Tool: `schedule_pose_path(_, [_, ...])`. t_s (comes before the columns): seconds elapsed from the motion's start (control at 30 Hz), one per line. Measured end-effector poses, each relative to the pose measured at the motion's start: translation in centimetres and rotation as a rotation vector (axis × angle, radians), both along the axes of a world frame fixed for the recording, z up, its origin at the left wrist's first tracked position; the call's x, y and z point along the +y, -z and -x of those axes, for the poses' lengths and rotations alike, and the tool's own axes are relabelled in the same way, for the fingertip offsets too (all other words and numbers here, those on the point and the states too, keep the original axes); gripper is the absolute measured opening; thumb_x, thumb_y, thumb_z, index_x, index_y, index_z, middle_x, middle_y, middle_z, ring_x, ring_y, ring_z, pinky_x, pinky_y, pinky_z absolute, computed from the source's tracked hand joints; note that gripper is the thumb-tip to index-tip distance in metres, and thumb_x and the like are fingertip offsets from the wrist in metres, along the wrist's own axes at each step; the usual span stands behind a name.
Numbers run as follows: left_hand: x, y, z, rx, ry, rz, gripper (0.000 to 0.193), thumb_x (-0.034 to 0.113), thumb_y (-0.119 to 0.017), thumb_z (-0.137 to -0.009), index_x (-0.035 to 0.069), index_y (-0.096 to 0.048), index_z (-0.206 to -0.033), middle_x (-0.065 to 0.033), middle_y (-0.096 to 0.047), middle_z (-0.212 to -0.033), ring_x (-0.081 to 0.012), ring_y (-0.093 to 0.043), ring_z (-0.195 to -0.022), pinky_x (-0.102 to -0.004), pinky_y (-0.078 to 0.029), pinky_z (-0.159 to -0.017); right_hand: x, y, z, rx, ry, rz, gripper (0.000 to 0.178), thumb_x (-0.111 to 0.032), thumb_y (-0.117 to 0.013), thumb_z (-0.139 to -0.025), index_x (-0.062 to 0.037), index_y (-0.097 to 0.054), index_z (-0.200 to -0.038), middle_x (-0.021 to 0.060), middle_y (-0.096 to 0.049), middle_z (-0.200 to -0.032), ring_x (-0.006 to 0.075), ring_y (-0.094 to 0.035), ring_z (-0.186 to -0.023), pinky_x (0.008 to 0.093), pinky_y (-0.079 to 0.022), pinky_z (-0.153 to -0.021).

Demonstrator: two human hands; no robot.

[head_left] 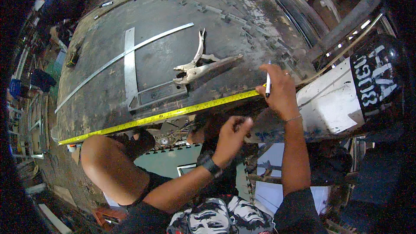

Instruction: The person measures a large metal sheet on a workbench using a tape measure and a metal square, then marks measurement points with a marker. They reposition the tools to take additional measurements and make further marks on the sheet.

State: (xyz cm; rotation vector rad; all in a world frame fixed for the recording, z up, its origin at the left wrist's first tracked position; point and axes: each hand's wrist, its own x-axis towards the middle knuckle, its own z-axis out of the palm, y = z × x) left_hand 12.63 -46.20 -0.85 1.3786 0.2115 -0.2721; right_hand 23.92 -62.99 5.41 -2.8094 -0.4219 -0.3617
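In my right hand, over the table's near right edge, a white marker pen is held upright with its dark end down. A yellow tape measure lies stretched along the near edge, and its right end meets the fingers of this hand. My left hand, with a dark watch at the wrist, is just off the edge below the tape. Its fingers are loosely curled and apart, with nothing visible in them. Beyond the tape lie locking pliers with jaws to the left, beside a grey metal frame piece.
A flat metal strip crosses a long thin bar on the dark worktable. Small metal brackets run in a line farther back. A black and white cylinder stands at the right. A bent bare limb rises at the near left.
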Motion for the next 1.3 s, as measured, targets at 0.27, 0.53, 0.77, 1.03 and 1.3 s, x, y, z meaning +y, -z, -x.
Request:
schedule_pose_path(0.27, [-1.6, 0.0, -3.7, 0.134, -0.077, 0.113, 0.050, 0.049, -0.065, -0.100, 0.001, -0.076, -0.100, -0.0032, -0.069, -0.076, -0.0099, -0.058, -0.066, -0.0279, -0.044, -0.062, -0.4, 0.4, -0.5, -0.043, -0.026, 0.024, 0.067, -0.020, -0.087, -0.075, -0.0142, -0.055, -0.134, 0.0123, -0.063, -0.130, 0.0407, -0.059, -0.113, 0.0505, -0.049, -0.094])
schedule_pose_path(0.53, [-4.0, -0.2, -5.9, 0.292, -0.214, 0.251, 0.056, 0.051, -0.059, -0.103, 0.003, -0.073, -0.077, -0.0024, -0.065, -0.066, -0.0120, -0.052, -0.057, -0.0307, -0.037, -0.055, -0.3, 0.5, -0.5, -0.021, -0.006, 0.041, 0.067, -0.021, -0.087, -0.075, -0.0155, -0.056, -0.134, 0.0103, -0.063, -0.129, 0.0400, -0.059, -0.114, 0.0519, -0.049, -0.092])
schedule_pose_path(0.77, [-4.8, 0.8, -6.8, 0.117, -0.247, -0.029, 0.051, 0.039, -0.059, -0.102, 0.000, -0.072, -0.073, -0.0095, -0.068, -0.065, -0.0173, -0.062, -0.060, -0.0361, -0.045, -0.059, 0.0, -0.2, -0.4, -0.016, -0.033, 0.022, 0.064, -0.014, -0.085, -0.074, -0.0129, -0.057, -0.131, 0.0131, -0.064, -0.128, 0.0411, -0.061, -0.109, 0.0496, -0.049, -0.093])
schedule_pose_path(1.03, [-5.9, -0.9, -7.2, 0.404, -0.284, 0.232, 0.054, 0.048, -0.060, -0.100, 0.000, -0.074, -0.079, -0.0078, -0.067, -0.064, -0.0162, -0.062, -0.058, -0.0333, -0.046, -0.058, -0.4, 0.0, -0.5, -0.021, -0.044, 0.000, 0.064, -0.012, -0.083, -0.076, -0.0129, -0.055, -0.133, 0.0130, -0.064, -0.128, 0.0415, -0.058, -0.112, 0.0496, -0.046, -0.095])
schedule_pose_path(1.3, [-7.0, 1.7, -7.8, -0.004, -0.296, -0.043, 0.061, 0.045, -0.053, -0.105, -0.002, -0.072, -0.073, -0.0119, -0.069, -0.064, -0.0210, -0.065, -0.060, -0.0392, -0.050, -0.063, -1.2, 0.8, -0.7, -0.042, -0.060, -0.045, 0.064, -0.013, -0.083, -0.076, -0.0110, -0.055, -0.133, 0.0141, -0.063, -0.130, 0.0414, -0.059, -0.116, 0.0493, -0.047, -0.097])
